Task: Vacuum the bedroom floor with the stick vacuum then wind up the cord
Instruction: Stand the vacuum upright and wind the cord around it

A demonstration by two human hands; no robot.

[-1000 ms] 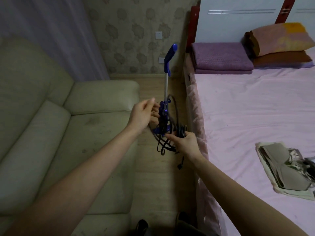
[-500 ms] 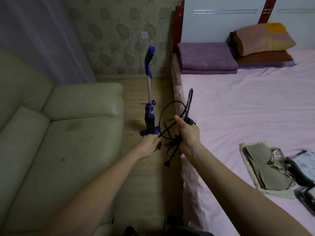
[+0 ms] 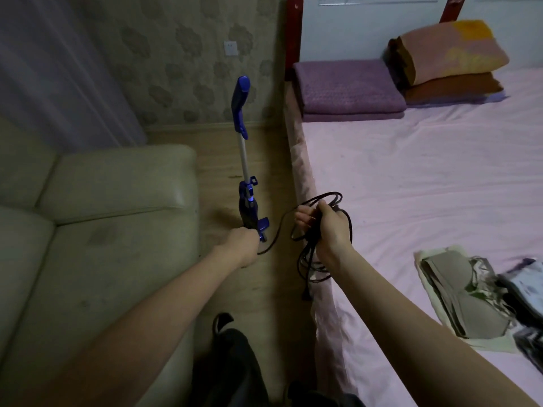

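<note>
Beside bed | right hand [image 3: 329, 227] grips coiled cord [image 3: 311, 259]

Head view, downward over floor [image 3: 235, 160]

L hand [image 3: 242, 240] fisted, R hand [image 3: 329, 227] gripping, both arms outstretched

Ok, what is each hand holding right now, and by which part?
The right hand grips the coiled cord around the gathered loops. The left hand is closed at the stick vacuum's base, pinching the cord's free run.
</note>
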